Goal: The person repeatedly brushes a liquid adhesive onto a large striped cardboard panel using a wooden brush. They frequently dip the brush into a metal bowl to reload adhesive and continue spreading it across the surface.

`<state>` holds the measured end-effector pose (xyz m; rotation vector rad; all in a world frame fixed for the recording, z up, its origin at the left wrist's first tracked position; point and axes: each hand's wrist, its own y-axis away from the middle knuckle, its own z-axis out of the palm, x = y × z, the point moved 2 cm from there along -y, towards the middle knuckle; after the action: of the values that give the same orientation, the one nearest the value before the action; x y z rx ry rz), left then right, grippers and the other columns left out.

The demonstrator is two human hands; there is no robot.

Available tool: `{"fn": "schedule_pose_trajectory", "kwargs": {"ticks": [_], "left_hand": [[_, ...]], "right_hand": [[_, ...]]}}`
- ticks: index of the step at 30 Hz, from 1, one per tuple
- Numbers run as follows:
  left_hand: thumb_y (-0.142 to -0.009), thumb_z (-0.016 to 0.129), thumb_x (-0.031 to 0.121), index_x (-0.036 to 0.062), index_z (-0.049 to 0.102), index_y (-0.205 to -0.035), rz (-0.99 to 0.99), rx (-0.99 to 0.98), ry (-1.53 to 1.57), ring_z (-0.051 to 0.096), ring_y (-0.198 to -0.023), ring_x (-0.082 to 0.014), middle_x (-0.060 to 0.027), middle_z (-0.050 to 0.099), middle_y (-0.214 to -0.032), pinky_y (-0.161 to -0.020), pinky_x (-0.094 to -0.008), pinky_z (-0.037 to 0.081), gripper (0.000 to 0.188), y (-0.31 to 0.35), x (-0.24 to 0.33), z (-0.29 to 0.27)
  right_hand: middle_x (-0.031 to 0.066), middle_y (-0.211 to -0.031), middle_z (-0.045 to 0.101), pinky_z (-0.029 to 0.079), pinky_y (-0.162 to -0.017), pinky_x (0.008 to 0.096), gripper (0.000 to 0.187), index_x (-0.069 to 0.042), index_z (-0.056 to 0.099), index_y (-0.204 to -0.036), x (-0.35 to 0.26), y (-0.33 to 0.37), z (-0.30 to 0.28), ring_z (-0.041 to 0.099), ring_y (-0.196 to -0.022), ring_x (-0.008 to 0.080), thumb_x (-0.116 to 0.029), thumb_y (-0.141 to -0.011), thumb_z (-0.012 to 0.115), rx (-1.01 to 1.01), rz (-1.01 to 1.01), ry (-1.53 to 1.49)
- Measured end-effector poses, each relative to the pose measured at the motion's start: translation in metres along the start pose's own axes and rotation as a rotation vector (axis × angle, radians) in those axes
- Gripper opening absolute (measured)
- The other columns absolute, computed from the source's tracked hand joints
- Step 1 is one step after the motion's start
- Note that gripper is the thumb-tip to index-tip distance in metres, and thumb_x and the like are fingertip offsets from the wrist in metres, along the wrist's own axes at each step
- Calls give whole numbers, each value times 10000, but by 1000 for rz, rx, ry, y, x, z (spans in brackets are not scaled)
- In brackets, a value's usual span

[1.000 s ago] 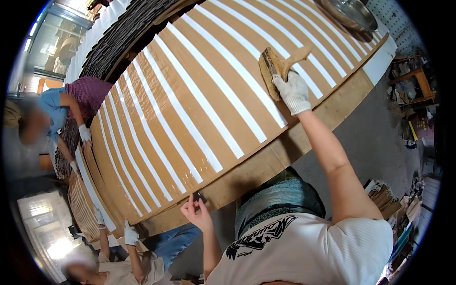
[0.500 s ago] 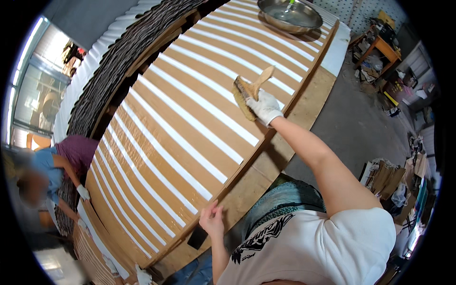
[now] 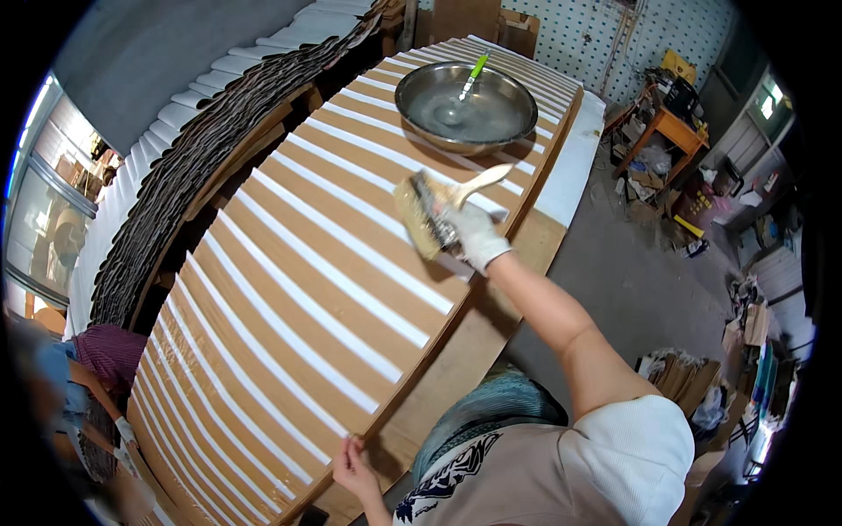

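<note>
My right hand (image 3: pixel 475 237), in a white glove, grips a wide brush (image 3: pixel 414 217) with pale bristles and a light wooden handle. I hold it over the right part of a broad surface of brown and white stripes (image 3: pixel 307 254), perhaps overlapping sheets; whether the bristles touch it, I cannot tell. My bare left hand (image 3: pixel 353 469) is at the near edge of the striped surface, its fingers loosely bent and partly apart, holding nothing I can see. Beyond the brush stands a metal basin (image 3: pixel 465 145) of cloudy liquid, with a green-handled tool (image 3: pixel 474 74) in it.
Behind the striped surface lies a long row of overlapping dark-edged sheets (image 3: pixel 197 162). At the lower left, another person with gloved hands (image 3: pixel 125 430) leans at the surface's far end. A cluttered wooden table (image 3: pixel 662 136) and piled cardboard (image 3: pixel 688 381) stand to the right.
The view has shifted toward the basin, which now shows whole. My right hand still grips the brush, now nearer the basin and turned. My left hand stays by the near edge.
</note>
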<state>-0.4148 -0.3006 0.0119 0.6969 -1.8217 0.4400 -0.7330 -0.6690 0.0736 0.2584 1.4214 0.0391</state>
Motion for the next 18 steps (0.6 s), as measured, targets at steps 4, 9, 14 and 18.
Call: {"fn": "schedule_pose_trajectory", "kwargs": {"ticks": [4, 9, 14, 18], "left_hand": [[-813, 760, 114, 12, 617, -1230, 141, 87, -468, 649, -958, -270, -152, 651, -1048, -789, -346, 518, 452, -12, 30, 42], [-614, 867, 111, 36, 636, -1141, 221, -66, -881, 589, -960, -383, -158, 630, -1060, -876, -445, 477, 580, -17, 16, 75], [-615, 842, 47, 46, 630, -1043, 48, -48, -972, 613, -855, -348, -137, 633, -949, -774, -415, 505, 478, -24, 27, 95], [-662, 820, 19, 50, 606, -1119, 120, 8, -954, 627, -894, -336, -133, 623, -905, -775, -390, 520, 505, -21, 24, 104]], "right_hand": [[53, -808, 683, 547, -525, 317, 412, -38, 605, -1068, -86, -90, -88, 668, -651, 155, -435, -956, 595, 30, -108, -81], [137, -930, 707, 504, -765, 339, 421, 29, 703, -1019, -159, -198, -147, 661, -813, 213, -357, -850, 702, 51, -281, 504], [263, -1005, 667, 478, -876, 434, 525, 25, 703, -981, -143, -260, -153, 637, -968, 396, -468, -813, 640, -65, -332, 1103], [250, -1003, 669, 470, -879, 450, 500, -4, 704, -951, -109, -281, -156, 627, -980, 407, -480, -833, 610, -181, -328, 1291]]}}
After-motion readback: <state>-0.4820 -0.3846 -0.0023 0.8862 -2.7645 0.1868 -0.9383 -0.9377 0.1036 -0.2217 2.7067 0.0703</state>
